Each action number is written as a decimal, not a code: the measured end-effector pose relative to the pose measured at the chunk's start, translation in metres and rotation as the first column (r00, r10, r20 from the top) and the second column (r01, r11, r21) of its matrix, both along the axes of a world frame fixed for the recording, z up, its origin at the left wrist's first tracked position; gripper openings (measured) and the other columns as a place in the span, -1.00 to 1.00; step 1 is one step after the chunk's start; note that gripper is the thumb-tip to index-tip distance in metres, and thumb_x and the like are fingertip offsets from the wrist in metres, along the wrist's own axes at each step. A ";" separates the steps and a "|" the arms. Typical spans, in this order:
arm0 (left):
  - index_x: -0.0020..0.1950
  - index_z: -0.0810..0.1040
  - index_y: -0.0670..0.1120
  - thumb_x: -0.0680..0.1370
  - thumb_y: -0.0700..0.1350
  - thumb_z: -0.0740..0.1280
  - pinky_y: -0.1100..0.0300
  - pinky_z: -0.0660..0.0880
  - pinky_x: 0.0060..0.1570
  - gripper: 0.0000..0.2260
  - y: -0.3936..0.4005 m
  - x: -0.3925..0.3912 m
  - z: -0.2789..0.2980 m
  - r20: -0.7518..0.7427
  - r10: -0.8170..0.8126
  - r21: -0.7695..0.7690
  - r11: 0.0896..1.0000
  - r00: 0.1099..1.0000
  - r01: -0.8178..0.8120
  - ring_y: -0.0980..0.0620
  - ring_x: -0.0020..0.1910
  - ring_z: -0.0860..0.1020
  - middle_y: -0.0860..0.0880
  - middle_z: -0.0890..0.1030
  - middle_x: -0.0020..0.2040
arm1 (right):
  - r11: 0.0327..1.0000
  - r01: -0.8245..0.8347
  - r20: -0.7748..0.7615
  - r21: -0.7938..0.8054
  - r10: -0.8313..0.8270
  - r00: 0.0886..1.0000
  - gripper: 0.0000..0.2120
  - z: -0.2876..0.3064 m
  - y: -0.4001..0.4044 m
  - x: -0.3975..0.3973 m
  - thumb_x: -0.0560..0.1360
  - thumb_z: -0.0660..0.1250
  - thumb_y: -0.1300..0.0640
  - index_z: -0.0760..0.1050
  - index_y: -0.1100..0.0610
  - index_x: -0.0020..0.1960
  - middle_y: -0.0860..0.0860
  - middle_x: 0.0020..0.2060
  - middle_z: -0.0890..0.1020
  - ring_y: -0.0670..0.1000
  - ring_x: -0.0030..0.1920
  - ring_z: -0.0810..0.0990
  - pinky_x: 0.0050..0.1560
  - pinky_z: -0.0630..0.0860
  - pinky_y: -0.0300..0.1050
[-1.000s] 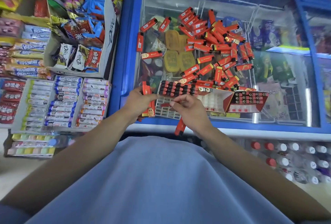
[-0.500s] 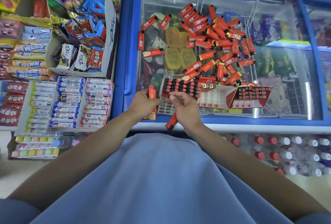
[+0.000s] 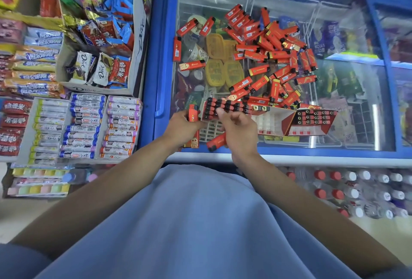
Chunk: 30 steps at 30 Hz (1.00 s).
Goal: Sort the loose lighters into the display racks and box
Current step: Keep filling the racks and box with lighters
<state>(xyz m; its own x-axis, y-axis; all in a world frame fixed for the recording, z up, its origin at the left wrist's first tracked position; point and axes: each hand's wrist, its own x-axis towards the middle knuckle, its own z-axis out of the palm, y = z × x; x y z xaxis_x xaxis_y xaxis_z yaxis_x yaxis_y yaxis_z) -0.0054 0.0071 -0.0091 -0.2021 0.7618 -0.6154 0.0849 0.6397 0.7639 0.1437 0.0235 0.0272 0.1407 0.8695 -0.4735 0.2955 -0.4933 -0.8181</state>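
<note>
Here, at the freezer lid's near edge, the left hand grips upright lighters; the right hand clasps one lighter beside the filled rack.

Loose plastic lighters are red with black caps, some with gold print. The freezer's frame is blue. The cardboard display box is red and white. The person's shirt is plain light blue.
</note>
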 end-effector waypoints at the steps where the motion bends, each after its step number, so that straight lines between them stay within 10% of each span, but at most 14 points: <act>1: 0.03 0.62 -0.08 0.52 -0.16 0.50 0.45 0.42 -0.48 -0.88 0.000 0.000 0.001 0.020 0.012 -0.004 1.000 1.000 -0.012 0.26 -0.41 0.61 0.05 0.66 -0.22 | 0.989 0.048 -0.111 -0.141 -0.064 0.992 -0.64 0.006 -0.001 0.004 0.55 0.41 -0.17 0.56 0.14 -0.14 -0.05 -0.45 0.60 -0.01 -0.39 0.55 -0.46 0.43 -0.20; 6: 0.04 0.64 -0.10 0.52 -0.17 0.51 0.38 0.48 -0.46 -0.86 0.002 0.002 0.002 0.063 0.045 -0.008 0.999 0.997 -0.045 0.27 -0.43 0.62 0.03 0.67 -0.23 | 0.829 -0.066 -0.386 -0.556 -0.187 0.904 -0.54 0.016 -0.008 0.020 0.55 0.32 -0.25 0.63 0.17 -0.03 -0.01 -0.38 0.52 -0.12 -0.43 0.36 -0.53 0.26 -0.34; 10: 0.06 0.65 -0.07 0.50 -0.12 0.53 0.20 0.59 -0.27 -0.84 0.001 0.001 -0.002 0.062 0.068 -0.031 0.997 0.996 -0.067 0.03 -0.21 0.69 -0.05 0.71 -0.14 | 0.850 -0.160 -0.487 -0.502 -0.126 0.864 -0.61 0.022 -0.011 0.022 0.57 0.32 -0.17 0.60 0.17 -0.01 0.01 -0.33 0.52 -0.10 -0.40 0.35 -0.52 0.26 -0.32; 16: 0.12 0.65 -0.11 0.52 -0.12 0.51 0.34 0.49 -0.46 -0.80 -0.003 0.004 -0.001 0.080 0.137 -0.052 0.990 0.987 -0.133 0.18 -0.40 0.63 -0.02 0.68 -0.18 | 0.921 -0.270 -0.556 -0.280 0.074 0.828 -0.85 0.029 -0.005 0.029 0.65 0.29 0.18 0.64 0.10 0.11 0.01 -0.24 0.64 -0.04 -0.22 0.55 -0.08 0.55 -0.18; 24: 0.11 0.67 -0.06 0.51 -0.10 0.52 0.10 0.65 -0.28 -0.81 -0.014 0.001 -0.001 0.115 0.247 -0.082 0.968 0.962 -0.239 -0.01 -0.33 0.65 -0.12 0.72 -0.10 | 0.894 -0.448 -0.019 -0.013 0.448 0.894 -0.82 0.014 0.006 0.037 0.61 0.38 0.12 0.46 0.04 0.18 -0.09 0.02 0.73 -0.10 0.02 0.68 0.07 0.54 -0.15; 30: 0.13 0.66 -0.04 0.42 -0.03 0.56 -0.45 0.53 0.02 -0.70 -0.021 0.004 -0.001 0.191 0.334 -0.149 0.939 0.923 -0.309 -0.19 -0.19 0.65 -0.17 0.67 -0.12 | 0.720 -0.676 0.453 0.155 0.556 0.697 -0.76 0.004 0.007 0.042 0.61 0.38 0.15 0.53 0.04 0.27 -0.10 -0.03 0.66 -0.07 -0.11 0.62 -0.10 0.51 -0.36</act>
